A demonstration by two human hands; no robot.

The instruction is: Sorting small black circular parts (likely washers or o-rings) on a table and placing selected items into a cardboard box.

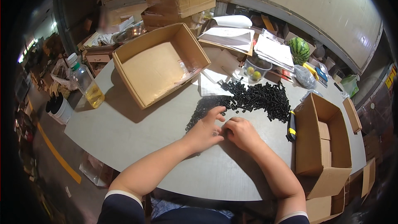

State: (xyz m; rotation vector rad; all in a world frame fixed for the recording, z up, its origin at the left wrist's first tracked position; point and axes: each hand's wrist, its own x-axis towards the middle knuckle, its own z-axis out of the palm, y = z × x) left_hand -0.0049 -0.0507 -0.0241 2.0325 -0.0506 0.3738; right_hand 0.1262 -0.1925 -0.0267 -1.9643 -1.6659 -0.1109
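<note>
Across the middle of the counter, just beyond my fingers, lies a loose pile of short black pieces, with smaller black ring-like pieces spread thinly on its left side. My left fingers are loosely curled, the upper ones well parted from the thumb; something small and dark shows between them, but I cannot tell whether I have hold of it. My right fingers are bent close together, nearly closed, and their tips are hidden, so I cannot tell whether a piece is pinched there. Anything that small could slip from a weak or off-centre pinch, and if it rolled toward me it might drop off the near edge. My left wrist rests close to the ring-like pieces, so a careless sweep could drag them in among the longer ones. White paper reaches under the pile's far side; tugging it could scatter pieces. Behind, a clear tub with round fruit sits near enough to be bumped by a long reach. To the right, a black-and-yellow tool lies against an open carton, where it could catch my forearm. Farther left, past a large shallow box, a bottle of yellow liquid stands near the edge; a shove on that box might tip it.
</note>
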